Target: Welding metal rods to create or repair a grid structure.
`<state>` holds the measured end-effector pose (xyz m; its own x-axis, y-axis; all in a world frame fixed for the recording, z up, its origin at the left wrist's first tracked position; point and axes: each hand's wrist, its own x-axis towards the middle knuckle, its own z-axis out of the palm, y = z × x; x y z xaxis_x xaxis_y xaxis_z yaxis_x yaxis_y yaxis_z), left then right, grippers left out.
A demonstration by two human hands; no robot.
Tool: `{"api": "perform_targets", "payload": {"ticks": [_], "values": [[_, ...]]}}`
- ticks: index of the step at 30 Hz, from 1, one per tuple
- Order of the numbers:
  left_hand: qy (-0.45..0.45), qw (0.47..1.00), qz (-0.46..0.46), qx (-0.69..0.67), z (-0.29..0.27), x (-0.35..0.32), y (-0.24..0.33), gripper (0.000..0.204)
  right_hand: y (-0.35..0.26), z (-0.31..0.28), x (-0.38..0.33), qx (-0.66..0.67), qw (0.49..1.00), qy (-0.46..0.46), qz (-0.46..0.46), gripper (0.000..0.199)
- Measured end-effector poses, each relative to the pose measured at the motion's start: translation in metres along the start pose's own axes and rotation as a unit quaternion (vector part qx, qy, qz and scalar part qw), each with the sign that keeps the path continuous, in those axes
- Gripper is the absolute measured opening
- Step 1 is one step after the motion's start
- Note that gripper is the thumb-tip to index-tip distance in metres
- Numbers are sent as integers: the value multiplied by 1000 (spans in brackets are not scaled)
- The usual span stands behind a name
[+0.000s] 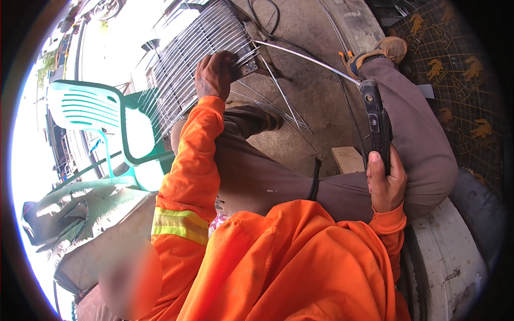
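Nearest: orange jacket (278, 262), yellow band on the left sleeve. Brown trousers (257, 176) past it, legs spread, black strip (315, 179) across 1 thigh.

Right hand (386, 184): closed on the lower end of a black holder (375, 115), thumb along the near face, 2 round fasteners showing. Holder is roughly upright in view, over the right leg. Thin pale rod (305, 56) sticks out of its top end, runs up-left; tip is at the right edge of the rod grid, can't tell if touching.

Flat wood piece (348, 159) on the floor between the legs.

Left hand (211, 75): farther out, fingers bent over the grid near its right end. Can't tell if it's pinching a rod or just resting.

Rod grid (184, 56): ahead and left, beyond the left knee; many near-parallel rods with crossbars under. Loose rods (284, 99) right of it, near the left foot. Green plastic chair (88, 107) left of it.

Far side: tan shoe (393, 49) on the right foot, dark cable (274, 37) on concrete, dark gold-printed sheet (476, 101) at far right.
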<state>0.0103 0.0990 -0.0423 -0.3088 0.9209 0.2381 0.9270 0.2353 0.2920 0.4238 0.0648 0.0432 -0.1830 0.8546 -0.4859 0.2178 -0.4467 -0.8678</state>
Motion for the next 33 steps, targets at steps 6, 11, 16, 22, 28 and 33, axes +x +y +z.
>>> {"api": "perform_targets", "payload": {"ticks": [6,11,16,22,28,33], "values": [[-4,1000,-9,-1,0,0,-1,16,-1,1,1,-5,1000,-1,2,41],[3,1000,0,5,0,0,-1,15,-2,1,1,-8,1000,-6,6,40],[3,1000,-3,2,-1,1,4,15,-4,6,8,12,999,33,3,32],[4,1000,7,6,-1,0,0,16,-36,33,56,115,992,14,53,32],[-6,1000,-1,-1,-1,0,3,16,-37,61,104,129,990,-17,45,35],[-3,1000,2,2,-2,1,3,15,-43,61,118,113,991,-58,47,35]]}}
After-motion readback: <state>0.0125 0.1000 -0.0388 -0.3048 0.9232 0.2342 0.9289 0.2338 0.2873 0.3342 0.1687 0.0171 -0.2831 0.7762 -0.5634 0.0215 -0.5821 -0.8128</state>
